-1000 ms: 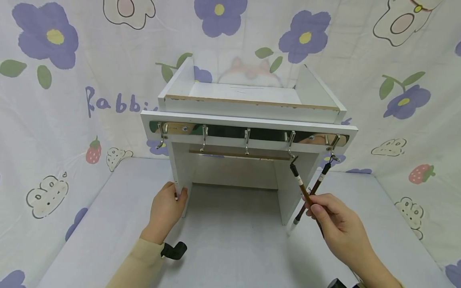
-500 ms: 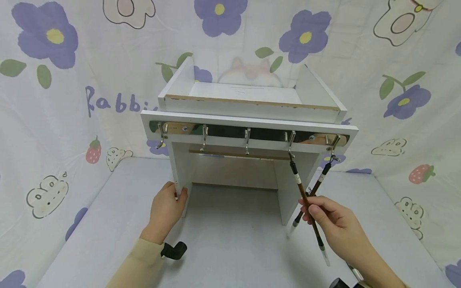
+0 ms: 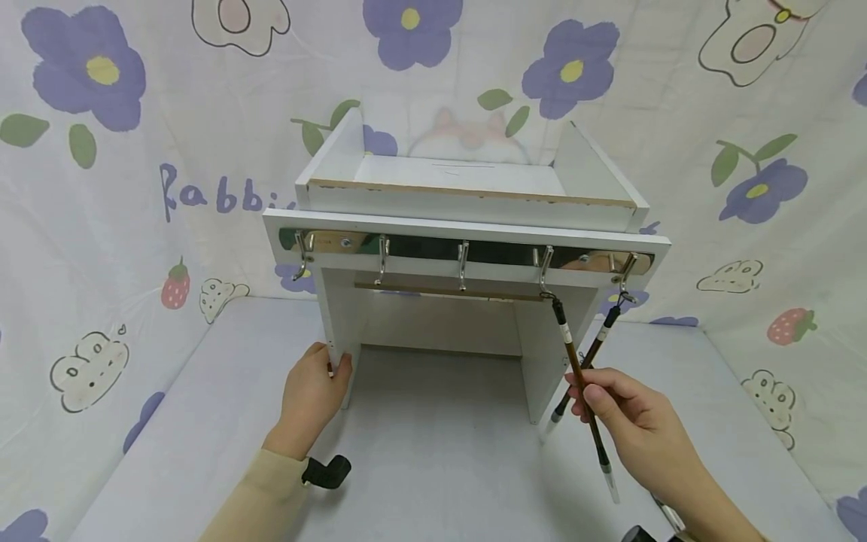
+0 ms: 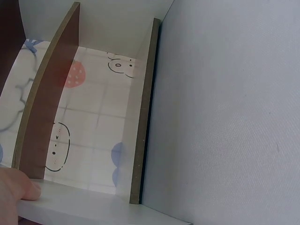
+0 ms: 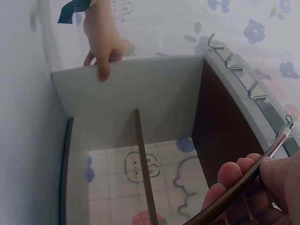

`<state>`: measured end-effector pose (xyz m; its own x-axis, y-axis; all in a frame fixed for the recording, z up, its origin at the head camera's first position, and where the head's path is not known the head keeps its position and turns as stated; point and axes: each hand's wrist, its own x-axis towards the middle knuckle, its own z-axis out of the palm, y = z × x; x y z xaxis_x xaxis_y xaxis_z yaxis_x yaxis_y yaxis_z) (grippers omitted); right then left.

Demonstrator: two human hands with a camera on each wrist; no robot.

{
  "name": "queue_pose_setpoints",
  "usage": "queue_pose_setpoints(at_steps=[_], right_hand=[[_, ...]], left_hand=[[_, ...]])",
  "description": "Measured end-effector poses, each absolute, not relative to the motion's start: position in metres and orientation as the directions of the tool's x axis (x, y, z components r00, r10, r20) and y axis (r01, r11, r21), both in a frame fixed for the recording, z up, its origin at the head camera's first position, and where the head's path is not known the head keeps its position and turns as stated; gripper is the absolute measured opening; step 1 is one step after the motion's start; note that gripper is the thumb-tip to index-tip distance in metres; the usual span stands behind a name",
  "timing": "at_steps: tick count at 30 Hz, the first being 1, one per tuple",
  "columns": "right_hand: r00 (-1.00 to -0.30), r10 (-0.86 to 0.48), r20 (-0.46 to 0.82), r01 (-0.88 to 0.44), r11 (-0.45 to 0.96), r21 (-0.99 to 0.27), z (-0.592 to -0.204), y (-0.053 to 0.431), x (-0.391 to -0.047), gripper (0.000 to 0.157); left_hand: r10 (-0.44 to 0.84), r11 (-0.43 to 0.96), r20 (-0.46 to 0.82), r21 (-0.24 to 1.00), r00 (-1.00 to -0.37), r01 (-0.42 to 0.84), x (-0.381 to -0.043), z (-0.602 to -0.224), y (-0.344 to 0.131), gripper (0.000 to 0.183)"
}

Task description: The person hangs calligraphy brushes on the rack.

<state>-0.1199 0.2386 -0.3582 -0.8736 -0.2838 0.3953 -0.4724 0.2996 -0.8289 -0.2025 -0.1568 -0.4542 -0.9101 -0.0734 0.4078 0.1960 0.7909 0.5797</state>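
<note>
My right hand (image 3: 640, 421) pinches a brown calligraphy brush (image 3: 597, 436) between thumb and fingers, its clear-capped tip pointing down. The brush's top loop is right at the tip of the fourth hook (image 3: 545, 271) from the left. From the rightmost hook (image 3: 628, 272) a second brush (image 3: 599, 339) hangs at a slant behind the held one. My left hand (image 3: 313, 395) grips the front edge of the left side panel (image 3: 337, 324) of a white wooden shelf (image 3: 474, 220). Seen from the right wrist, a loop stands at the end of the held brush (image 5: 225, 199).
A shiny strip (image 3: 423, 248) with several metal hooks runs along the shelf's front. Above it sits an open box-like top (image 3: 467, 177). The shelf stands on a pale grey tabletop (image 3: 433, 467), with a flower-patterned cloth (image 3: 223, 135) behind. Part of another slim object (image 3: 667, 512) shows beneath my right wrist.
The right hand has shifted the brush so its loop meets the fourth hook's tip, and its capped lower end came into sight. The left hand has stayed on the panel.
</note>
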Motion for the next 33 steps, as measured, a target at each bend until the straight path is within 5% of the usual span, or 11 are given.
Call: queue_pose_setpoints(at_steps=[33], right_hand=[[-0.892, -0.179, 0.415, -0.451, 0.311, -0.836, -0.3617, 0.2367, -0.1209, 0.019]], left_hand=[[-0.074, 0.784, 0.413, 0.587, -0.908, 0.202, -0.2031, -0.4568, -0.158, 0.027]])
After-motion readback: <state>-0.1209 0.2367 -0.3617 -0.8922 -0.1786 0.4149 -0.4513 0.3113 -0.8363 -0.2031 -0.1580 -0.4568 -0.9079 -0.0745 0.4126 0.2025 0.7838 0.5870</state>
